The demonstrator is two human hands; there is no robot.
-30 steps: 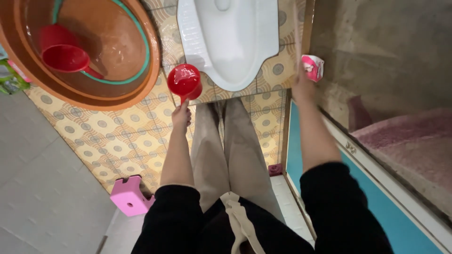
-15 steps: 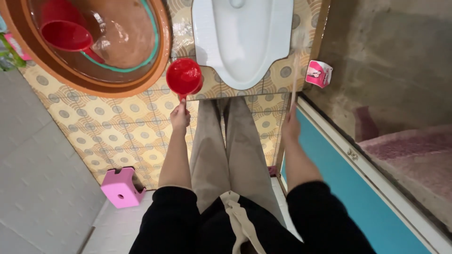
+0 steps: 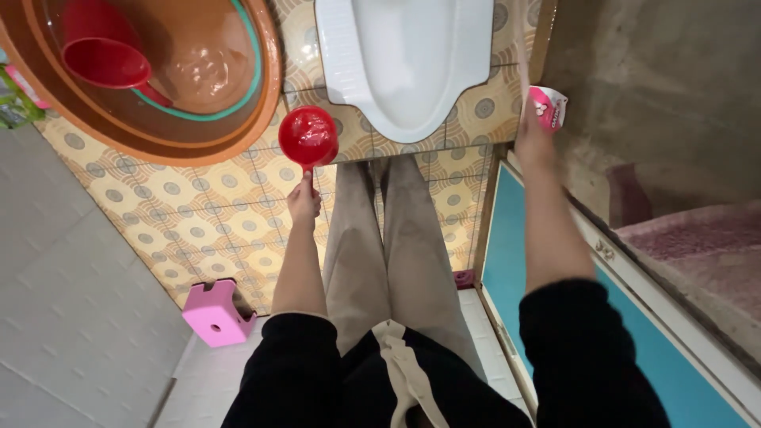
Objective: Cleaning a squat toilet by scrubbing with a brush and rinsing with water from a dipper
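While left hand [image 3: 304,200] pinches a red ladle [image 3: 308,136] by its handle | right hand [image 3: 533,136] touches pink carton [image 3: 548,108], fingers unclear | toilet [image 3: 404,63] between.

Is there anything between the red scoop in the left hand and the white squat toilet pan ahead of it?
Nothing visible. The left hand holds the round red plastic scoop by its handle over patterned tiles, just left of the white ceramic squat pan; only bare tiled floor shows between them.

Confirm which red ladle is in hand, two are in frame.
The round red ladle over the patterned tiles, gripped by its handle in the left hand. The other red ladle sits untouched inside the brown basin at upper left.
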